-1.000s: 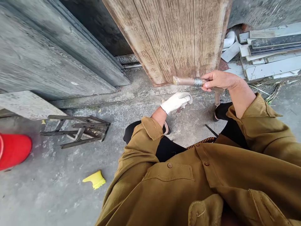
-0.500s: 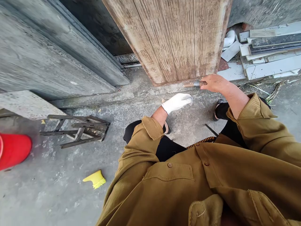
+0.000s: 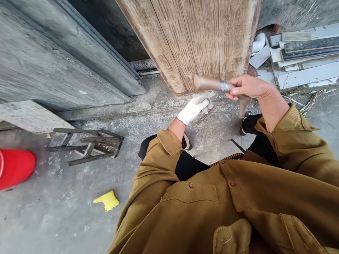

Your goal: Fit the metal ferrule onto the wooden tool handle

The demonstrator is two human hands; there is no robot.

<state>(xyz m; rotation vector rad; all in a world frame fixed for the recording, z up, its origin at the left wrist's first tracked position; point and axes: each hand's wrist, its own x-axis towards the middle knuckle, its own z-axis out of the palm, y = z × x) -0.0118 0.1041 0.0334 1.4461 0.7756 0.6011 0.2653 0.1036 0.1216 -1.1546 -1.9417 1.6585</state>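
My right hand [image 3: 247, 86], bare, is closed on a wooden tool [image 3: 209, 83] with wire wound round it. The tool is blurred by motion; one end points left over the lower edge of the wooden panel [image 3: 196, 46], and another wooden part shows below my hand. My left hand [image 3: 194, 108], in a white glove, is curled closed lower down, in front of the panel's bottom edge. A thin reddish-brown strip [image 3: 206, 115] juts out by its fingers; its kind I cannot make out. The panel's slatted surface is worn and streaked.
Grey boards [image 3: 66, 60] lean at the left. Below them stand a small wooden stool [image 3: 90, 144] lying on its side and a red bucket [image 3: 18, 169]. A yellow glove-like piece [image 3: 107, 201] lies on the concrete. White boards [image 3: 307, 76] are stacked at the right.
My right hand has lifted the wooden tool from the panel's bottom edge and turned it. My left hand has shifted slightly left and up, and the reddish-brown strip now shows by it.
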